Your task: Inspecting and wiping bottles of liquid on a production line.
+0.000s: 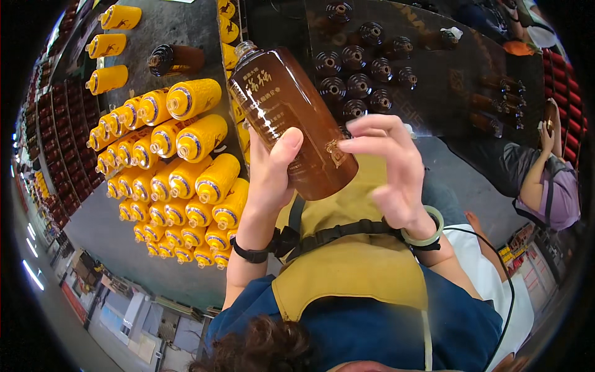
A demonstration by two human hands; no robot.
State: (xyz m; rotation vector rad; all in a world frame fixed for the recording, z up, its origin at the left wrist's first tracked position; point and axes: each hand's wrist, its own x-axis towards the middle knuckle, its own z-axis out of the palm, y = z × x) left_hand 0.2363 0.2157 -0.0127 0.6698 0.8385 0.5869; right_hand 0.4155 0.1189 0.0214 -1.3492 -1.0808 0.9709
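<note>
My left hand (271,167) is wrapped around a brown glass bottle (304,118), its thumb across the front. The bottle is tilted, with its clear neck toward the upper left and its base toward the lower right. Gold lettering runs down its side, and a small gold emblem sits near the base. At that emblem is a fingertip of my right hand (396,164), touching or almost touching the glass. The right hand's fingers are apart and grip nothing.
Rows of yellow bottles (201,137) stand at the left, with a dark brown bottle (176,60) lying beyond them. Several brown bottles (359,85) stand on the dark table (427,118) ahead. At the right, another person (548,192) holds a bottle. A black cable (505,273) hangs by my right arm.
</note>
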